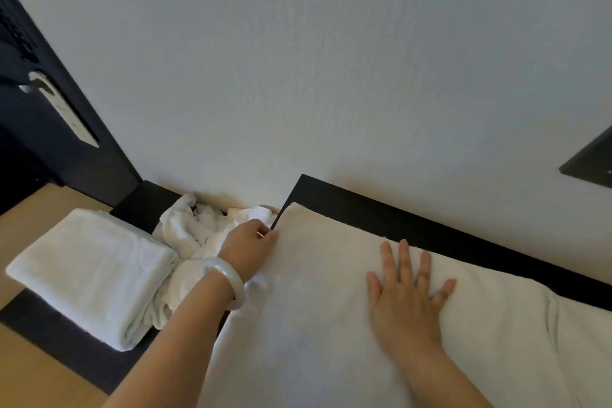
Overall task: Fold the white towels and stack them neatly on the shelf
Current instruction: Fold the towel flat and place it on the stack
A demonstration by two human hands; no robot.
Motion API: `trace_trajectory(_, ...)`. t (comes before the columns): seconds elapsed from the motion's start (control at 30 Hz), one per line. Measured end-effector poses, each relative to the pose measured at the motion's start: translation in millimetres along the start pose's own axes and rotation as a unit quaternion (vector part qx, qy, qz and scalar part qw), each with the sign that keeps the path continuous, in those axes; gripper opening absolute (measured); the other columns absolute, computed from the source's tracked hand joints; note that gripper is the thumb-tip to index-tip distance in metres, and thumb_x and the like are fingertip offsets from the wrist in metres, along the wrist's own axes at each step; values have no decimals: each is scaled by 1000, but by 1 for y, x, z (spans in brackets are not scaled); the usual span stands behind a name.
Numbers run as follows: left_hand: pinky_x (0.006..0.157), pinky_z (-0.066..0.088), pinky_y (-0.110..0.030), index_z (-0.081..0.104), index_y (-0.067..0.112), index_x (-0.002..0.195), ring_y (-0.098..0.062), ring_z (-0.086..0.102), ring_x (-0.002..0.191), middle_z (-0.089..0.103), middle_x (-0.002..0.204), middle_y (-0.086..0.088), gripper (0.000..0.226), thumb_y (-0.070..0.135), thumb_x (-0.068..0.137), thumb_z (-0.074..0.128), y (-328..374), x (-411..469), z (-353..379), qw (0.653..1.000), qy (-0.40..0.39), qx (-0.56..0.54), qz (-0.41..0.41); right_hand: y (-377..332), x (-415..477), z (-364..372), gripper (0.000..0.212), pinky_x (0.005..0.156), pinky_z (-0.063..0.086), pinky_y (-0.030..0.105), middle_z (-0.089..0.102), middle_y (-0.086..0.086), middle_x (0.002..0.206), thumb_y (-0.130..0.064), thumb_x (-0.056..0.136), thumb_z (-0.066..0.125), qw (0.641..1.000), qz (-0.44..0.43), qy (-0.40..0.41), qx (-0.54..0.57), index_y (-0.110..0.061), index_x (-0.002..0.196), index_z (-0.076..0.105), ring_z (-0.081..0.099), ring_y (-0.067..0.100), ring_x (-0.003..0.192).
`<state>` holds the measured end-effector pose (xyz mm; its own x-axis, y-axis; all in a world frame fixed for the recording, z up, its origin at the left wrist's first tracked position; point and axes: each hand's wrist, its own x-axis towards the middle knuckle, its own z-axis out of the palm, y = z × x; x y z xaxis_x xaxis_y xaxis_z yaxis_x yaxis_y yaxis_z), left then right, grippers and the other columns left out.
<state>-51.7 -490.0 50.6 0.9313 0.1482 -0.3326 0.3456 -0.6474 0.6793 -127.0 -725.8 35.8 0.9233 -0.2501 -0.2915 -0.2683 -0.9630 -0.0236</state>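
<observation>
White terry, spread towel [331, 325]: is lying flat at 5 o'clock of the view, covering a dark surface [381, 212] whose bare strip is showing along the towel's 12 o'clock edge, against the wall [331, 76]. It is probably lying open like this so it can be squared before a fold.

Left hand [251, 245]: is reaching to the towel's 10 o'clock corner. Thumb and fingers are curling close together and pinching the edge there, most likely to tug the corner straight or to lift it over. A pale bracelet [228, 281] is sitting on the wrist.

Right hand [407, 291]: is pressing palm-down on the towel at 4 o'clock from the left hand. The fingers are lying straight and spread, gripping nothing. It seems to be pinning the cloth so it is not sliding while the corner is being pulled.

Folded towel [89, 275]: is resting at 8 o'clock of the view on a lower dark ledge [66, 344], apart from both hands. Its layers are lining up fairly evenly, so it is reading as done.

Crumpled towels [188, 232]: are bunching between the folded towel and the spread one, at 9 o'clock from the left hand, and are touching the folded towel's side. They look to be waiting their turn.

Stage: folding is looking early for the spread towel, and stacking is not yet starting for it.
</observation>
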Motion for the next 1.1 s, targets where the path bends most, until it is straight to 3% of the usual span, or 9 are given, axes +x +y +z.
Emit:
trace_trajectory(0.1, 61, 43, -25, 64, 20, 88, -15, 61, 74, 70, 86, -2, 11, 29, 93, 60, -22, -26, -10, 997, -5, -69, -24, -14, 1, -11, 63, 113, -3, 70, -11, 7, 164, -36, 103, 24, 999, -31, 19, -21, -16, 157, -3, -14, 38, 149)
trace_trajectory(0.2, 60, 49, -26, 64, 23, 89, -18, 65, 74, 71, 85, -2, 6, 27, 91, 61, -33, -48, -12, 993, 7, -111, -33, -48, 6, -16, 66, 118, 12, 62, 19, 11, 162, -12, 88, 56, 967, -222, 126, 20, -6, 150, 33, 13, 35, 150)
trace_trajectory(0.3, 57, 50, -25, 61, 26, 87, -16, 64, 73, 69, 83, 0, 3, 28, 90, 62, -39, -64, -15, 994, 5, -107, -36, -101, 17, -22, 62, 123, -2, 41, -1, 4, 165, -18, 101, 38, 940, -334, 59, 41, -12, 156, 11, -5, 20, 152)
trace_trajectory(0.43, 64, 47, -19, 60, 27, 86, -9, 62, 76, 67, 84, 4, 8, 33, 89, 64, -60, -89, -26, 993, -48, -83, -63, -136, 29, -6, 59, 121, -8, 43, -7, 0, 165, -31, 104, 25, 949, -312, -1, 40, -18, 157, 4, -14, 16, 151)
trace_trajectory(0.53, 74, 54, -27, 65, 23, 86, -12, 65, 81, 69, 84, 4, 15, 38, 86, 67, -81, -109, -34, 988, -83, -90, -89, -132, 29, 9, 58, 121, -9, 44, -6, -1, 165, -35, 104, 20, 951, -305, 42, 22, -21, 157, 4, -12, 16, 151)
trace_trajectory(0.63, 66, 51, -26, 68, 16, 88, -9, 58, 66, 60, 70, 6, 22, 38, 87, 68, -93, -128, -38, 978, -102, -143, -115, -132, 28, 13, 58, 122, -9, 43, -2, -1, 166, -39, 103, 17, 951, -302, 72, 9, -21, 158, 8, -8, 15, 151)
trace_trajectory(0.77, 73, 51, -24, 68, 18, 93, -11, 62, 83, 66, 89, 4, 27, 44, 90, 63, -103, -148, -42, 984, -113, -82, -111, -132, 27, 16, 77, 121, -8, 41, 5, 0, 165, -50, 88, -1, 948, -306, 88, 13, -20, 157, 15, -3, 15, 152)
trace_trajectory(0.9, 66, 44, -16, 65, 23, 90, -3, 57, 72, 65, 79, 9, 23, 45, 93, 59, -114, -176, -46, 985, -119, -73, -101, -131, 31, 18, 61, 122, -6, 41, 5, -1, 165, -43, 100, 15, 949, -301, 90, 8, -20, 157, 16, -4, 14, 152)
trace_trajectory(1.1, 63, 42, -9, 60, 28, 95, -1, 62, 80, 70, 88, 8, 13, 40, 95, 57, -115, -196, -41, 993, -45, -87, -72, -129, 31, 18, 58, 122, -6, 42, 6, -1, 165, -38, 102, 24, 947, -306, 89, 27, -21, 156, 17, -4, 13, 151)
